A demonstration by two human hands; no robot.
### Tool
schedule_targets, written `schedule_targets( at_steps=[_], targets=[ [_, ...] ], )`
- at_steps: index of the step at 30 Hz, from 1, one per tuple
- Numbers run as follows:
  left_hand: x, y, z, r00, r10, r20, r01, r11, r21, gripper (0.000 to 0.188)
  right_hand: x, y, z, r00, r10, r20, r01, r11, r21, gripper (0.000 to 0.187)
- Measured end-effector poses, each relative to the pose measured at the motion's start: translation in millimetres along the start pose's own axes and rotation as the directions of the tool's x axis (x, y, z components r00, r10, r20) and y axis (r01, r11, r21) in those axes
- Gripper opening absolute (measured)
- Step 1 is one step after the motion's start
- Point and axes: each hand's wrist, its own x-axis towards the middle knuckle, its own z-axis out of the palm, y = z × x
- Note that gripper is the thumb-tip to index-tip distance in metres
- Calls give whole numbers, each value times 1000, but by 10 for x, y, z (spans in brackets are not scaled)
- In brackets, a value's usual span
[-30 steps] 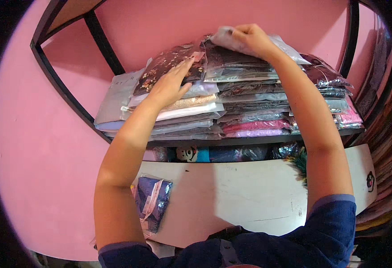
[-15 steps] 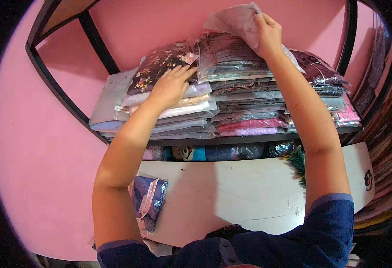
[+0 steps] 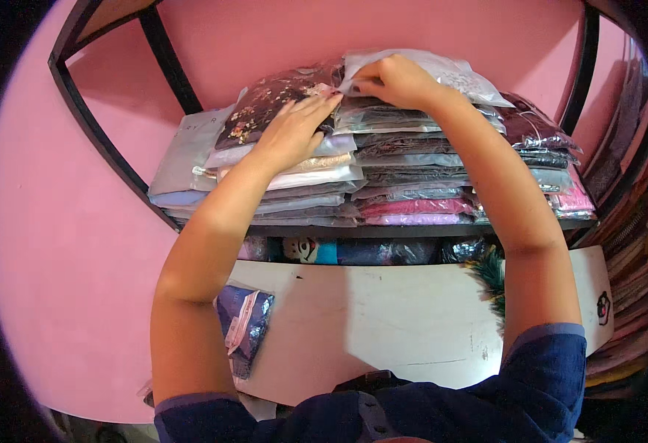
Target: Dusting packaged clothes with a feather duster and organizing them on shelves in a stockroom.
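My right hand [image 3: 399,80] pinches the left corner of a translucent plastic garment bag [image 3: 466,77] with pale, patterned cloth inside. That bag lies across the top of the middle stack of bagged clothes [image 3: 407,159]. Beside it, my left hand [image 3: 293,131] rests flat with fingers stretched over a bagged dark floral garment [image 3: 244,117]. Its fingertips reach the gap between the two stacks, close to my right fingers. The floral garment tops the left stack, above several light-coloured bags [image 3: 302,201].
A black-framed shelf [image 3: 383,232] carries the stacks, including a dark maroon bag [image 3: 537,131] at right and a grey bag [image 3: 187,151] at left. Below, a blue package [image 3: 250,317] lies on the white tabletop [image 3: 413,317]. Hanging fabrics [image 3: 631,295] line the right side.
My right hand has brought the translucent bag down from above and to the left, onto the middle stack. My left hand has shifted slightly right and up over the floral garment.
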Motion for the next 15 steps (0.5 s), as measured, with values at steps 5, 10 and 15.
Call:
schedule_targets(
  at_steps=[5, 10, 15],
  targets=[
    [-370, -177, -191, 992, -121, -29, 122, 990, 65, 70, -66, -225, 43, 920, -347, -183, 299, 922, -246, 27],
    [-548, -302, -215, 993, -54, -103, 58, 998, 38, 70, -139, -492, 102, 941, -338, -15, 315, 892, -324, 38],
    [-191, -79, 74, 985, 47, -167, -51, 999, -18, 70, -278, -437, 274, 964, -267, -9, 230, 848, -477, 51]
  ],
)
